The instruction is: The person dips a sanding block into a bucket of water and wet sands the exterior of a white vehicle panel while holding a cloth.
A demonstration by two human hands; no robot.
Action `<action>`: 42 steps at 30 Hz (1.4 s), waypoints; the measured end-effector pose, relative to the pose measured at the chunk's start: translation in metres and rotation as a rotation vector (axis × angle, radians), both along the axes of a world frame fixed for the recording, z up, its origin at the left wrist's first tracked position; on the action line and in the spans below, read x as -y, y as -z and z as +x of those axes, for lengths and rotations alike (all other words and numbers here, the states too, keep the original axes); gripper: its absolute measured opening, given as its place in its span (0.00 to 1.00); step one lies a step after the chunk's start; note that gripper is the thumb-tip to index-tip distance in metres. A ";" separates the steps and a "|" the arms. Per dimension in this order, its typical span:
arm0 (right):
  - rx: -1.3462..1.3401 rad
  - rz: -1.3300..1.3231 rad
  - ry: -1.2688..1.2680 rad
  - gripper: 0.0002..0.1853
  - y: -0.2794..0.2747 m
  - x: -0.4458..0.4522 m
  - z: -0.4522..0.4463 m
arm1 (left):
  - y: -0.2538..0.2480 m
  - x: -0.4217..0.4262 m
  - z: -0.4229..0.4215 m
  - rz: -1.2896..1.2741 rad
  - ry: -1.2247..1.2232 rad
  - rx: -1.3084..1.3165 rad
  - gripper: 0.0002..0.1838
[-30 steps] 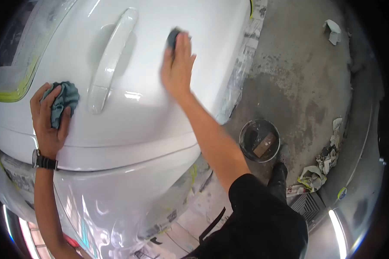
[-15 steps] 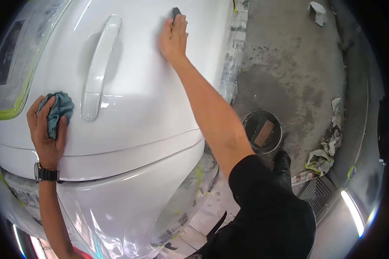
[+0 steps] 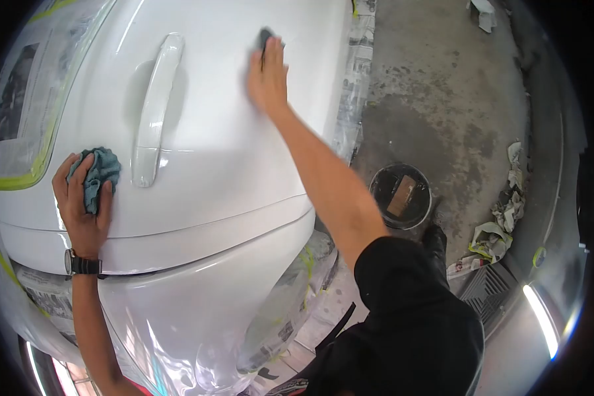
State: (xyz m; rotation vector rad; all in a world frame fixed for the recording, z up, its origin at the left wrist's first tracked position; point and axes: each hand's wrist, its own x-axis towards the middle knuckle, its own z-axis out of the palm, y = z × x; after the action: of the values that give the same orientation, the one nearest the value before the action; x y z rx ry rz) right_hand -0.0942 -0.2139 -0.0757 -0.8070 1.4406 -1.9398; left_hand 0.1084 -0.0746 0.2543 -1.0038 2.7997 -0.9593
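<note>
My left hand [image 3: 84, 210] is closed round a crumpled teal cloth [image 3: 101, 177] and rests on the white car door [image 3: 204, 185], left of the door handle [image 3: 155, 109]. My right hand [image 3: 268, 80] lies on the upper part of the same panel, right of the handle. Its fingers press a small dark pad [image 3: 265, 37] to the white surface; part of the pad is hidden under them.
A round black bucket [image 3: 381, 181] holding a brown block stands on the wet concrete floor. Taped film and newspaper [image 3: 13, 109] cover the window at left. Crumpled paper [image 3: 494, 241] and a floor grate [image 3: 487, 290] are at right.
Over the last second my right hand slid up the panel, then a little back down with the dark pad. My left hand keeps the cloth near the same spot. The view has shifted slightly.
</note>
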 end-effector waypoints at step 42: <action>-0.264 -0.277 -0.013 0.30 0.008 -0.100 0.087 | -0.001 0.002 0.001 -0.010 -0.005 0.011 0.25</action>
State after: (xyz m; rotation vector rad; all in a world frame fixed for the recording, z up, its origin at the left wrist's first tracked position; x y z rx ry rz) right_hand -0.0074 -0.1138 -0.0839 -1.2339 1.3201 -2.1139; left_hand 0.1093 -0.0763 0.2558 -1.0031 2.7846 -0.9767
